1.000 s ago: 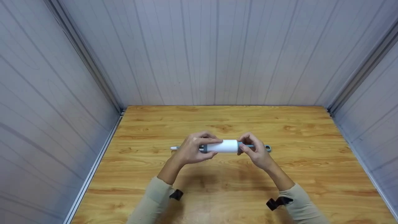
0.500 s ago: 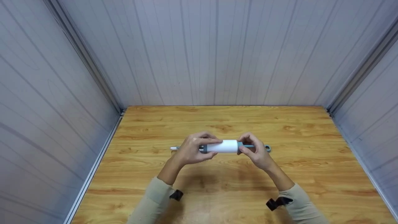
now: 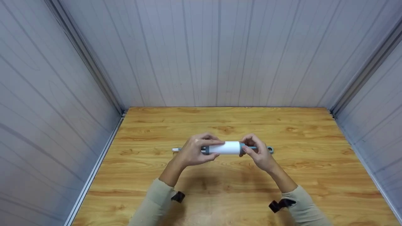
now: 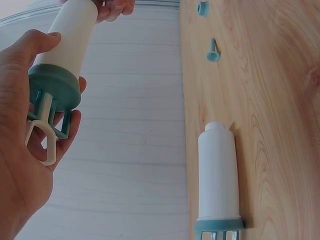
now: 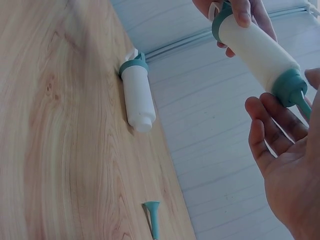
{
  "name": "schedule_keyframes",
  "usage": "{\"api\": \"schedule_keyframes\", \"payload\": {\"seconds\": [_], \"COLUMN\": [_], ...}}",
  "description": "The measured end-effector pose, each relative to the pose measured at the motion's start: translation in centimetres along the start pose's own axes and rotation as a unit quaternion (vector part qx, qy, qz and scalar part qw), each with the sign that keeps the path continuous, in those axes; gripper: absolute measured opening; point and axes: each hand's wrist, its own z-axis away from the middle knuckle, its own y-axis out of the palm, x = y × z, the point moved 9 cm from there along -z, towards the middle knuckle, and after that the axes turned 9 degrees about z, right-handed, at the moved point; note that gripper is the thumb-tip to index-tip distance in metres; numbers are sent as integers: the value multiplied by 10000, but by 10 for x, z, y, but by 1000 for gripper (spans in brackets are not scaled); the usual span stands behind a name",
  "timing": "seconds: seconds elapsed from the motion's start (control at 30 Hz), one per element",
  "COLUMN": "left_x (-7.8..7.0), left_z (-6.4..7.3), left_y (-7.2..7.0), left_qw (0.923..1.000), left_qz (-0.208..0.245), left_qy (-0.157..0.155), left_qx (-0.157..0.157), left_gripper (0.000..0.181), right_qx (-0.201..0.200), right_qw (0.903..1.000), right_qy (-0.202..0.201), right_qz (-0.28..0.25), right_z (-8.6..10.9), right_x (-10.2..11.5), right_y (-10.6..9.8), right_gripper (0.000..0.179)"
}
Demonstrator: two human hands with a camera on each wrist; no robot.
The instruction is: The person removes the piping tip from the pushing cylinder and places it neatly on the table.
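Held level over the table is a white icing syringe (image 3: 230, 147). My left hand (image 3: 191, 152) grips its barrel close to the dark teal collar (image 4: 57, 85), with the pale plunger loop (image 4: 49, 145) beside the palm. At the opposite end, my right hand (image 3: 259, 153) pinches the teal end cap (image 5: 289, 86) between thumb and fingers. From that cap a narrow teal nozzle (image 5: 303, 105) sticks out. A second white syringe (image 4: 218, 170) lies on the table; in the head view my left hand hides most of it.
On the wooden table (image 3: 226, 194) lie a loose teal nozzle (image 4: 213, 52) and a small teal ring (image 4: 202, 8), which shows in the head view beyond my right hand. Pale panel walls (image 3: 201, 56) enclose the back and both sides.
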Motion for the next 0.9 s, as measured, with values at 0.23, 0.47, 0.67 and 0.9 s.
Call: {"api": "schedule_keyframes", "payload": {"seconds": [0.23, 0.47, 0.67, 0.9], "left_x": [-2, 0, 0, 1], "left_z": [-1, -1, -1, -1], "left_y": [0, 1, 2, 2], "left_qw": [10000, 10000, 10000, 10000], "left_qz": [-26, -3, -20, -62], "left_qy": [0, -46, 46, 50], "left_qx": [14, 35, -2, 3], "left_gripper": [39, 39, 39, 40], "right_qx": [-13, -13, -52, -59], "right_qw": [10000, 9998, 9999, 10000], "right_qy": [-23, -173, -127, -31], "right_qz": [26, -97, -72, 12], "right_z": [0, 1, 2, 3], "right_x": [0, 0, -1, -2], "right_y": [-1, -1, -1, -1], "right_gripper": [15, 18, 22, 21]}}
